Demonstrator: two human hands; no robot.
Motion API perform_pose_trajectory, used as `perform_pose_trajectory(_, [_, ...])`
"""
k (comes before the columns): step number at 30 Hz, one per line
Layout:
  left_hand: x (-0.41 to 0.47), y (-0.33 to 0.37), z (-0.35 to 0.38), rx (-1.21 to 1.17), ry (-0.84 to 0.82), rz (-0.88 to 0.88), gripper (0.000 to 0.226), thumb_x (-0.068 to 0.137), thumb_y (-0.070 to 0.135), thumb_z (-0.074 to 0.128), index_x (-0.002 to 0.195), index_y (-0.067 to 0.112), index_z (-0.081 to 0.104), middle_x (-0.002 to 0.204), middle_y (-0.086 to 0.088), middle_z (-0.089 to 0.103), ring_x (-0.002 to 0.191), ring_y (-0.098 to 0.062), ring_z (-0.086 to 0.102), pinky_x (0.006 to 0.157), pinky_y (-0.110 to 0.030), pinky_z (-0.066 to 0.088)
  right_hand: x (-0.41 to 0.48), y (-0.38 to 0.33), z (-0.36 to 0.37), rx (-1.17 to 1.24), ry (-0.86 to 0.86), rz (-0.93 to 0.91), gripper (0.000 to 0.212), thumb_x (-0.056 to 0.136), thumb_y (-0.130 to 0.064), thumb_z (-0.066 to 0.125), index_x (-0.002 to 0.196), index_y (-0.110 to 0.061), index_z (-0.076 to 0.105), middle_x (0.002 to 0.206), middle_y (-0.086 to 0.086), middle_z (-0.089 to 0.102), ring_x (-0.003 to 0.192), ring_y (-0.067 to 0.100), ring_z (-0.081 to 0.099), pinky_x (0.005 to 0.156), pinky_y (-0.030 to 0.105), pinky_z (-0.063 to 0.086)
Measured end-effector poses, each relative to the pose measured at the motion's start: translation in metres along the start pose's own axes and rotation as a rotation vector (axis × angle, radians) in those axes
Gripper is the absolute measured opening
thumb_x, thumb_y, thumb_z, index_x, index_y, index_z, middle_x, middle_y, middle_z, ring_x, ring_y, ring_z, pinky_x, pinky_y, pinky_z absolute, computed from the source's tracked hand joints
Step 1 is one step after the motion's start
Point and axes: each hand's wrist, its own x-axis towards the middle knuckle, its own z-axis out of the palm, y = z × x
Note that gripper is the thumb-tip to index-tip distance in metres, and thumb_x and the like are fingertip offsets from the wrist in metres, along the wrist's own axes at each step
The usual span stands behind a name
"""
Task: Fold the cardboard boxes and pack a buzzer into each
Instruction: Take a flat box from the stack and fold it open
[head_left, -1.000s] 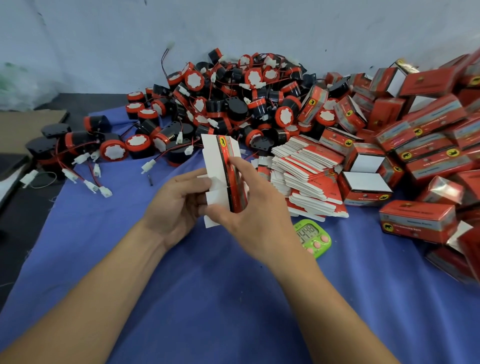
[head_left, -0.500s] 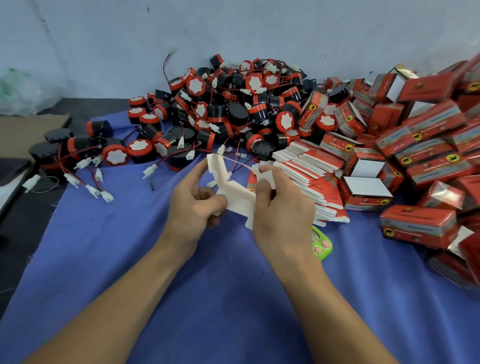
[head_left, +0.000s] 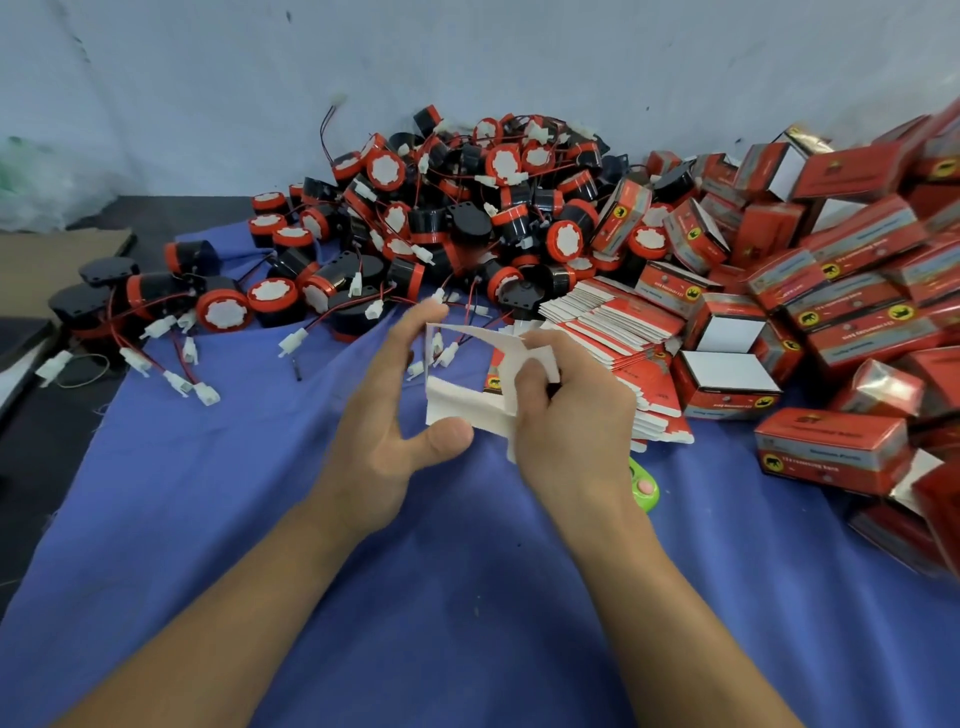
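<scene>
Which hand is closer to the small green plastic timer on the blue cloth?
Right. The right hand is directly beside the small green plastic timer, its wrist hiding part of it; the left hand is farther left, beyond the white cardboard box.

Mid-frame, both hands, left hand (head_left: 387, 431) and right hand (head_left: 566, 415), hold a half-opened box (head_left: 467, 405); buzzers (head_left: 467, 208) are piled behind on blue cloth (head_left: 441, 597).
</scene>
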Motion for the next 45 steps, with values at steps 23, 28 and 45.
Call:
perform_pose_trajectory(23, [0.015, -0.024, 0.004, -0.044, 0.405, -0.298, 0.022, 0.077, 0.027, 0.069, 0.086, 0.047, 0.068, 0.086, 0.02, 0.071, 0.075, -0.007, 0.064, 0.066, -0.031, 0.053, 0.009, -0.001, -0.009, 0.629, -0.633, 0.201, 0.033, 0.084, -0.014, 0.061, 0.114, -0.016, 0.076, 0.076, -0.003, 0.066, 0.067, 0.01, 0.06, 0.066, 0.021, 0.048])
perform_pose_trajectory(28, [0.013, -0.02, 0.004, -0.112, 0.405, -0.299, 0.019, 0.081, 0.025, 0.068, 0.088, 0.042, 0.07, 0.084, 0.016, 0.073, 0.073, -0.004, 0.066, 0.061, -0.02, 0.05, 0.005, -0.001, -0.003, 0.347, -0.583, 0.142, 0.034, 0.083, -0.026, 0.074, 0.115, -0.036, 0.073, 0.087, -0.007, 0.07, 0.068, 0.005, 0.062, 0.068, 0.028, 0.048])
perform_pose_trajectory(45, [0.015, -0.003, 0.0, -0.55, 0.094, -0.428, 0.032, 0.082, 0.017, 0.066, 0.113, 0.015, 0.074, 0.111, -0.008, 0.074, 0.097, -0.025, 0.067, 0.093, -0.047, 0.053, 0.007, 0.008, 0.003, 0.293, -0.229, 0.2, 0.023, 0.082, -0.014, 0.061, 0.063, -0.023, 0.07, 0.052, -0.009, 0.042, 0.059, 0.013, 0.035, 0.058, 0.033, 0.031])
